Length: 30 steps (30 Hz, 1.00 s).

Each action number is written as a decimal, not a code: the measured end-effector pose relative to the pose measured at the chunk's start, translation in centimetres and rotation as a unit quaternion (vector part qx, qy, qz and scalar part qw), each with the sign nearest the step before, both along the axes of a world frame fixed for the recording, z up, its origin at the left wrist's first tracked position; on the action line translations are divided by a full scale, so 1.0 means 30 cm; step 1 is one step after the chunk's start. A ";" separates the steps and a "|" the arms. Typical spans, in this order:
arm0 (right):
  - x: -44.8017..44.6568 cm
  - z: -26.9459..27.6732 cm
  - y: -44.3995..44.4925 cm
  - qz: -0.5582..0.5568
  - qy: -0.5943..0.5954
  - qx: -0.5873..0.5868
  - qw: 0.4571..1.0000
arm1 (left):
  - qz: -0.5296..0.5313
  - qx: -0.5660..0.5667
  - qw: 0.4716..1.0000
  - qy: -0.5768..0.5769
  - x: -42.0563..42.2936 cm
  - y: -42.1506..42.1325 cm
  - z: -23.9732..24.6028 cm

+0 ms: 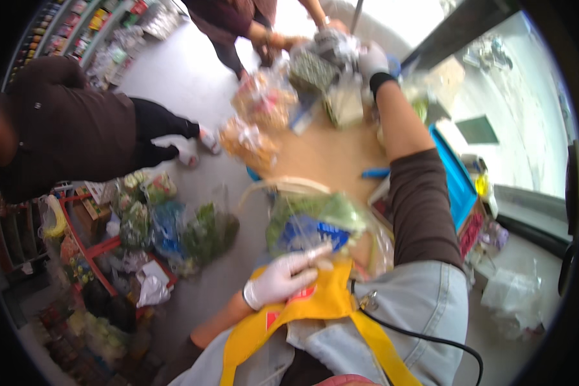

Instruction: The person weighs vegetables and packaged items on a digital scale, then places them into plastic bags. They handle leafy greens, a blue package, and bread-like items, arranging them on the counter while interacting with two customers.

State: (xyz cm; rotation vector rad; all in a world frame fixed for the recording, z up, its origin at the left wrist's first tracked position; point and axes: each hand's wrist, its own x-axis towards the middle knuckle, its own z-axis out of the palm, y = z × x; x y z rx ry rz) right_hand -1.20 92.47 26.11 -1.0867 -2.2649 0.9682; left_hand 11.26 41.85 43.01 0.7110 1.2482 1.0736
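My left hand (284, 280), in a white glove, lies near my yellow apron (318, 304), fingers extended beside a clear plastic bag of green vegetables (318, 217); nothing is plainly held in it. My right hand (372, 59), gloved too, reaches to the table's far end and touches a bunched clear plastic bag (335, 46); whether its fingers grip the bag is blurred. Near it, a wrapped dark green pack (312, 71) and a pale pack (346, 103) are on the brown table (313, 154). Bags of light-brown food (248, 142) lie at its left edge.
Across the table, another person's hands (294, 42) are at the same bags. Someone in dark clothes (77, 130) stands at the left. Bagged vegetables (135, 224) fill a red-framed rack (101, 248) at lower left. A blue tray (456, 178) sits right of my right arm, by the window.
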 end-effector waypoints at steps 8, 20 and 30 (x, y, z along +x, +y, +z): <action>0.658 0.310 -0.362 0.038 0.158 0.072 0.984 | 0.085 0.001 0.991 -0.101 0.038 -0.007 0.010; 1.871 0.054 -0.932 -0.285 -0.064 0.018 0.956 | 0.145 -0.028 0.989 -0.010 0.096 0.062 0.046; 1.522 0.247 -0.894 -0.108 0.135 -0.024 0.985 | 0.156 -0.014 0.988 0.014 0.129 0.060 0.045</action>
